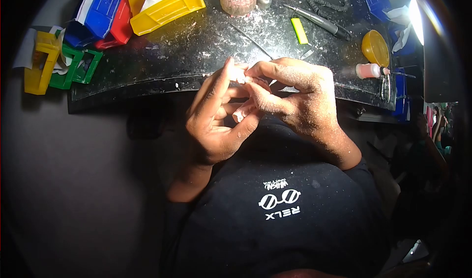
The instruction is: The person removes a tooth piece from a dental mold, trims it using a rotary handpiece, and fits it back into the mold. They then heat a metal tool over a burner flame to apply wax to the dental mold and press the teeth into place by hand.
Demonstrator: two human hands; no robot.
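Note:
My left hand (209, 121) curls its fingers and thumb around a small pink and white denture (242, 113), in front of my chest near the bench edge. From the other side my right hand (312, 94) pinches at the same piece with thumb and index finger. Pale dust coats the right hand's back and fingers. Much of the denture is hidden by the fingers. Just beyond the right hand, a thin dark metal rod (250, 38) slants across the bench; its near end disappears behind that hand, and whether they touch I cannot tell.
On the dusty black bench (177, 47) are a spirit burner (238, 0), a handpiece (319, 22) with coiled cord, a lime-yellow block (299, 31), an orange bowl (375, 48) and a pink-filled bottle (368, 71). Coloured bins, including a yellow bin (169, 8), line the left; a bright lamp (416, 20) stands right.

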